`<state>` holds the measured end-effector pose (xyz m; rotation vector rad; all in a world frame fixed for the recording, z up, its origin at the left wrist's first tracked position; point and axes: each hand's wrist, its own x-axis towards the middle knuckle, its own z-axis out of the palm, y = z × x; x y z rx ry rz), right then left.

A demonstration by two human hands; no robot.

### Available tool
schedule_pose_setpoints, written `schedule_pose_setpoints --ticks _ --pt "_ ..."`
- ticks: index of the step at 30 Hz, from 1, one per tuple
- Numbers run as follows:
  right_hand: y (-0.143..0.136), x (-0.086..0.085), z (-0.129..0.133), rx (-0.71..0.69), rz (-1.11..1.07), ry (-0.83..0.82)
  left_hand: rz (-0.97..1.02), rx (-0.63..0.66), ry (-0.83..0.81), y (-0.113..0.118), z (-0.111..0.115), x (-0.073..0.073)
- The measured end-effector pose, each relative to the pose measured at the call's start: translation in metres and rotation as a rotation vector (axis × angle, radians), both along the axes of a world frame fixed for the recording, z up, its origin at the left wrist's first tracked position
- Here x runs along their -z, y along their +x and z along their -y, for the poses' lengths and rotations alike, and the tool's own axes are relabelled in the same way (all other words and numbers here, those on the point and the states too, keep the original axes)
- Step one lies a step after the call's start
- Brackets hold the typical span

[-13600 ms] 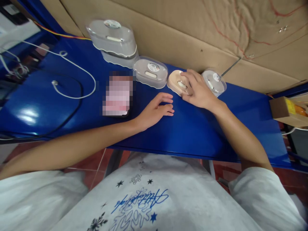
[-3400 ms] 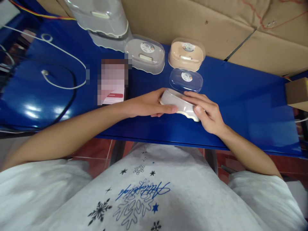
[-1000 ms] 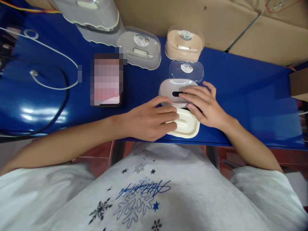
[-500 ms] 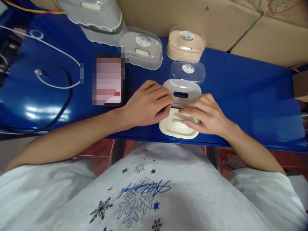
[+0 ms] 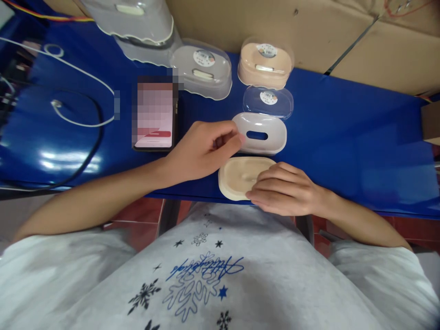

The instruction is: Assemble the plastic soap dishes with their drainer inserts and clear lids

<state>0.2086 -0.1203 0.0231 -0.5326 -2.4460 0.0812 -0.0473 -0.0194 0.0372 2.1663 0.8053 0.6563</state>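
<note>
A cream oval piece [image 5: 237,178] lies on the blue table near its front edge. My right hand [image 5: 283,189] is over its right end, fingers bent together and hiding that part; what they grip, if anything, is hidden. My left hand [image 5: 213,147] is closed in a pinch at the left rim of a white oval tray [image 5: 278,135] with a slot in its middle; whether anything small is between its fingertips cannot be made out. Behind the tray lies a clear lid [image 5: 252,103] with a round label.
A peach box [image 5: 247,68] with a clear cover and a covered grey box [image 5: 220,82] stand behind. Further left are stacked grey boxes [image 5: 151,23], a phone [image 5: 154,114] and cables [image 5: 85,68]. Cardboard [image 5: 378,59] borders the back of the table [image 5: 343,137].
The cream piece has shifted slightly left and now shows a flatter, duller face. My right hand has moved down toward the table's front edge, its fingers closing. My left hand's fingers have drawn together.
</note>
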Motion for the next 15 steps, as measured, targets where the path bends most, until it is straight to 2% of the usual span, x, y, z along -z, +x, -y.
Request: schedule_pose_setpoints --ticks 5,7,9,11,13,15 --pt "0.006 -0.005 0.008 0.0 -0.08 0.037 0.056 0.0 -0.08 0.001 -0.001 -0.009" --pt "0.008 -0.006 0.009 0.014 -0.042 0.12 0.115 0.058 -0.25 0.001 -0.003 -0.009" --pt "0.009 -0.007 0.008 0.041 0.065 0.17 0.16 0.207 -0.483 0.002 -0.004 -0.009" --pt "0.009 -0.004 0.006 0.076 0.154 0.181 0.173 0.396 -0.645 0.005 -0.001 -0.009" --pt "0.01 0.002 0.004 0.076 0.147 0.207 0.148 0.58 -0.729 0.007 0.002 -0.006" --pt "0.015 0.008 0.004 0.051 0.06 0.233 0.108 0.673 -0.788 0.01 0.004 -0.001"
